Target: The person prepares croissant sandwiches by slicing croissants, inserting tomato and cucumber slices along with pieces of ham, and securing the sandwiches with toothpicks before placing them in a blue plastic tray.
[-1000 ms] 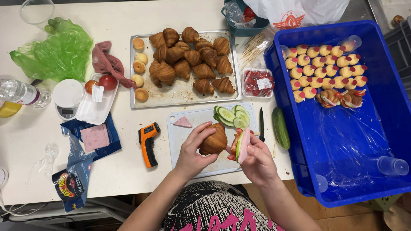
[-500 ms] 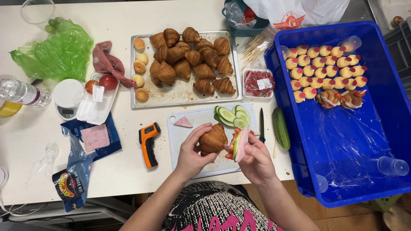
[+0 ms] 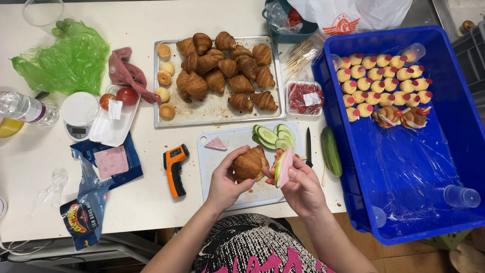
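Split golden-brown croissant (image 3: 251, 163) held mid-air, just above pale plastic cutting board (image 3: 237, 189), near board's right half. Left hand (image 3: 226, 181) cupped round croissant's underside and back, grip closed on pastry. Right hand (image 3: 302, 186) pinching stack of fillings (image 3: 281, 167): pink ham slice, green cucumber edge, bit of red tomato, held upright at croissant's open cut. Grip closed on stack.

Risks, judged from here:
- Stack held on edge w/ fingertips only; slippery slices could slide out, drop onto board or desk (image 3: 151, 202).
- Too much squeeze from left hand = flaky shell crushed or torn at hinge.
- Pushing stack in at an angle could shove tomato out far side.

Around: sliced cucumber rounds (image 3: 275, 136) at board's top right corner, ham triangle (image 3: 216, 144) at top left. Black-handled knife (image 3: 308, 149) just right of board, blade close to right wrist's path; careless sweep could knock it. Whole green cucumber (image 3: 331, 150) beside knife. Orange and black handheld thermometer (image 3: 174, 169) left of board. Metal tray of croissants (image 3: 222, 108) further back. Blue plastic crate (image 3: 404, 167) w/ finished small rolls at right, well apart.
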